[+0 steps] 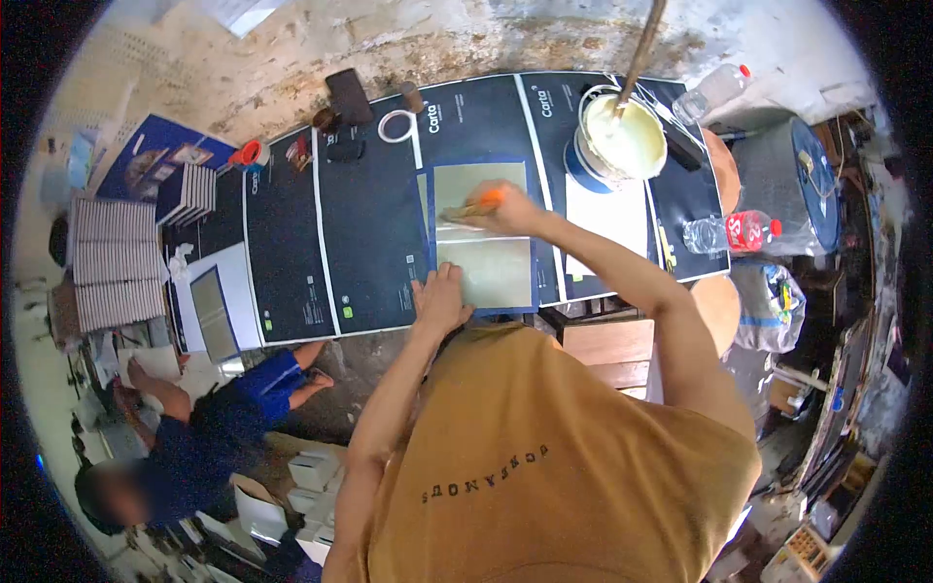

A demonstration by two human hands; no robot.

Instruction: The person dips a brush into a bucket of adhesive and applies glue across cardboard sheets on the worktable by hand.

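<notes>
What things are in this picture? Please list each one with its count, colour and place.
Table: one, black with white lines, centre
Covers: two, grey with blue edges, table's middle and left
Brush: one, partly orange, in right hand
Bucket: one, white and blue, table's far right
Paste: one lot, cream, in bucket
Stick: one, brown, in paste
Bottles: two, clear, red caps, right
Books: many, pale, left
Co-worker: one, dark blue clothes, lower left
Edge clutter: uncountable
Shirt: one, mustard, bottom
Hands: two, bare; left on cover, right gripping brush
</notes>
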